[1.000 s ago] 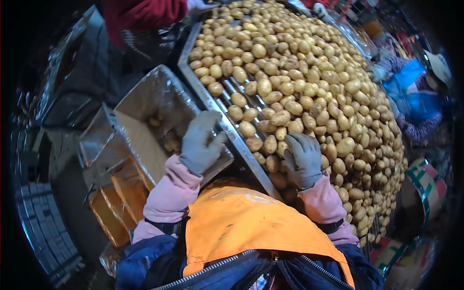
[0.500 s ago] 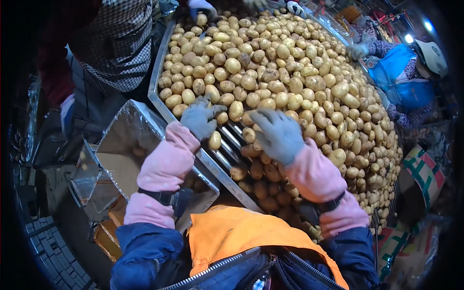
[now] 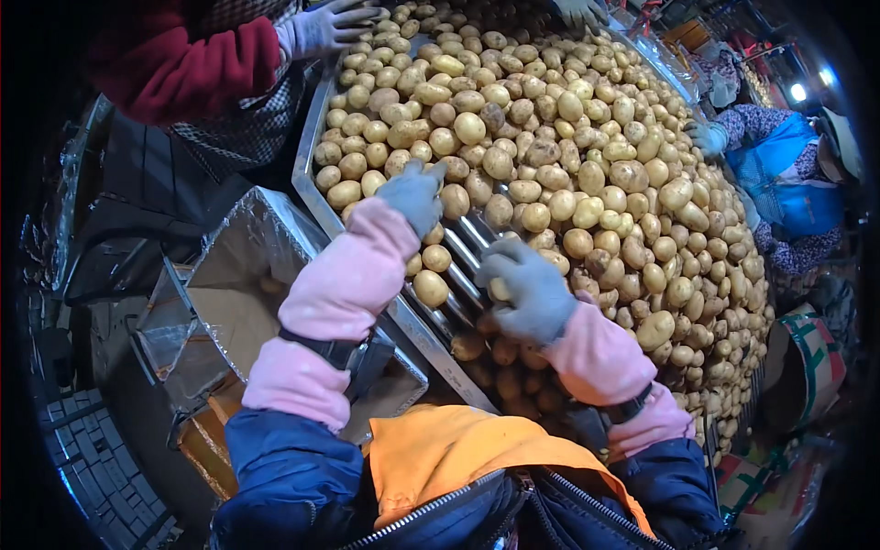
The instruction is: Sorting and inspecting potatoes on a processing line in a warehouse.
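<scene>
A heap of pale potatoes (image 3: 587, 192) covers a metal-framed sorting table. My left hand (image 3: 412, 196), in a grey glove, reaches into the heap near the left rim, its fingers stretched over potatoes. Nearer to me, my grey-gloved right hand (image 3: 526, 286) curls over metal rollers (image 3: 466, 246), its fingers round a potato (image 3: 499, 290). Between the hands, bare rollers show, and a few loose potatoes (image 3: 431, 288) lie on them by the left rim. More potatoes (image 3: 522, 380) sit in shadow below the right wrist.
A metal rim (image 3: 440, 362) edges the table in front of me. Left of it stands an open bin (image 3: 240, 316). At the far left, a co-worker's gloved hand (image 3: 332, 27) hovers by the heap. Another person's gloved hand (image 3: 709, 139) touches the right side.
My left hand has moved farther into the heap, while my right hand has drawn back toward me. More roller shows between them. The co-worker's red-sleeved arm has swung in at the far left.
</scene>
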`<state>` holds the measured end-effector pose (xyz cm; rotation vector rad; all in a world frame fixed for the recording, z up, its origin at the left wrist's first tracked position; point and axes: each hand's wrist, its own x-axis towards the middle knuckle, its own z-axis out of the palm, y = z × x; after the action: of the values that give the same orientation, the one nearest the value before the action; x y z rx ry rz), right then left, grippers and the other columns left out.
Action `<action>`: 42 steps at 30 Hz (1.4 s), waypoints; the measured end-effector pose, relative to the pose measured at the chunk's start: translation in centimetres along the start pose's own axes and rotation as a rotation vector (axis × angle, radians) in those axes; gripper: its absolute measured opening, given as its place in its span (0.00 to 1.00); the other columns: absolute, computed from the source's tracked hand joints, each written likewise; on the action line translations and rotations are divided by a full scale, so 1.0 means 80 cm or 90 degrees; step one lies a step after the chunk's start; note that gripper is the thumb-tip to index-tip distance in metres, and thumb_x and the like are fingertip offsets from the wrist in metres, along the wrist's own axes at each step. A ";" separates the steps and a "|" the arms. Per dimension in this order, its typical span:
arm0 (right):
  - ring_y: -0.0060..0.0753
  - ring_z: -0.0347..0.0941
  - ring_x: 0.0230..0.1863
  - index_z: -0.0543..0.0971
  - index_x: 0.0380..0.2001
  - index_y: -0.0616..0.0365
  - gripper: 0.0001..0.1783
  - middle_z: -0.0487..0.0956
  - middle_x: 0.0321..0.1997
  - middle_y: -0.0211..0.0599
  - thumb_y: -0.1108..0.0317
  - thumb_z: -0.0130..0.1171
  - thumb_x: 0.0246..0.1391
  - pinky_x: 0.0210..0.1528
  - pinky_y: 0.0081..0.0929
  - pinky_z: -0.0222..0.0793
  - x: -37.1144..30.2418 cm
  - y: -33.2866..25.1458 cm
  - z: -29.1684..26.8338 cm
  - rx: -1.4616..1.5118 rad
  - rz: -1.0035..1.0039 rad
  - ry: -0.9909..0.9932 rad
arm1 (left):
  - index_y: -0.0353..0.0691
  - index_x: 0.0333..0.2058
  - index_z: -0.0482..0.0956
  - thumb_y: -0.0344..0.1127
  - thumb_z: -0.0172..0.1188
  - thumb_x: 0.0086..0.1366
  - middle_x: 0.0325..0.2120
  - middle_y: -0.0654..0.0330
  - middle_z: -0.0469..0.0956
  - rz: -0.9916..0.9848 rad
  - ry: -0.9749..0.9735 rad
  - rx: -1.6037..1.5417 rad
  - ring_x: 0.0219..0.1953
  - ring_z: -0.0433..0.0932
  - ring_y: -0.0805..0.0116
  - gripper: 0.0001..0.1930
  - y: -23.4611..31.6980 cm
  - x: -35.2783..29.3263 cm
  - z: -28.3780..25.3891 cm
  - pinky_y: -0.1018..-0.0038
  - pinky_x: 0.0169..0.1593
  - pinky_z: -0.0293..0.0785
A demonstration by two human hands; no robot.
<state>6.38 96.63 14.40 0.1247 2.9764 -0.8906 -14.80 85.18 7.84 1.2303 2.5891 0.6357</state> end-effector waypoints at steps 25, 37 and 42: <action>0.38 0.71 0.58 0.74 0.56 0.58 0.24 0.73 0.59 0.40 0.61 0.60 0.58 0.60 0.36 0.65 0.106 -0.049 0.042 0.143 -0.062 0.095 | 0.39 0.59 0.72 0.40 0.55 0.70 0.50 0.53 0.77 -0.355 0.188 -0.942 0.46 0.77 0.62 0.22 -0.056 -0.336 -0.060 0.73 0.43 0.76; 0.38 0.60 0.67 0.71 0.62 0.53 0.34 0.67 0.67 0.38 0.43 0.51 0.58 0.52 0.57 0.66 0.178 -0.010 0.087 -0.340 -0.147 0.074 | 0.36 0.58 0.71 0.30 0.58 0.65 0.49 0.56 0.75 -0.274 0.265 -0.624 0.50 0.72 0.68 0.23 -0.025 -0.274 -0.034 0.72 0.54 0.69; 0.49 0.61 0.68 0.77 0.56 0.48 0.29 0.65 0.70 0.37 0.42 0.49 0.60 0.59 0.76 0.54 0.014 -0.016 0.048 -0.281 -0.149 0.001 | 0.40 0.57 0.73 0.35 0.63 0.57 0.54 0.46 0.72 0.084 0.323 -0.162 0.57 0.70 0.44 0.28 0.017 -0.186 -0.052 0.56 0.62 0.65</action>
<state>5.15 93.49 11.82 -0.2379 3.1430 -0.2232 -5.99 73.20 12.19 1.2934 2.6937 1.4178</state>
